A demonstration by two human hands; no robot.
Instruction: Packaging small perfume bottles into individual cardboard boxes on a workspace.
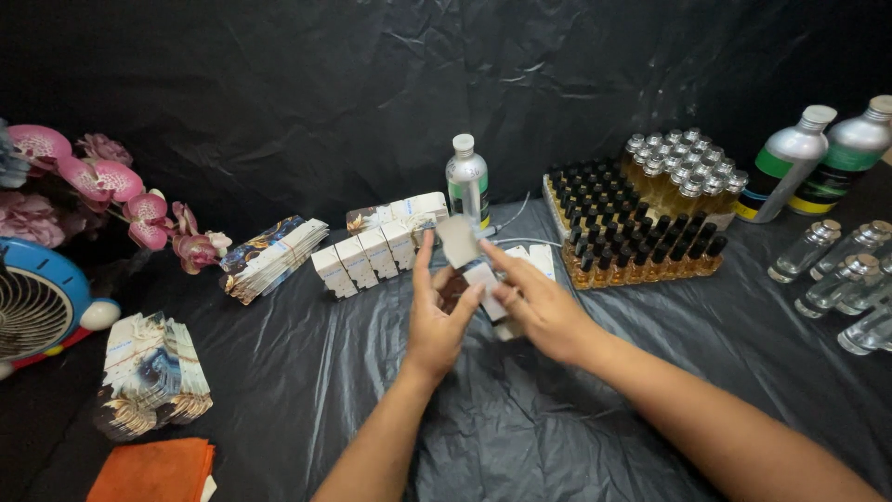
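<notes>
Both my hands meet over the middle of the black plastic-covered table. My left hand [437, 321] and my right hand [539, 307] together hold a small white carton [469, 260] with its top flap open and standing up. My left fingers are under and beside the carton; my right fingers pinch its right side. A row of finished white cartons [367, 256] stands just behind my left hand. A tray of small amber bottles with black caps [632, 232] sits behind my right hand.
Flat printed carton stacks lie at back left [269, 256] and front left [153, 372]. An orange cloth [153, 469], a blue fan [37, 307], pink flowers [111, 181], a clear bottle [466, 181], two metal bottles [818, 163] and empty glass vials [841, 279] surround the work area.
</notes>
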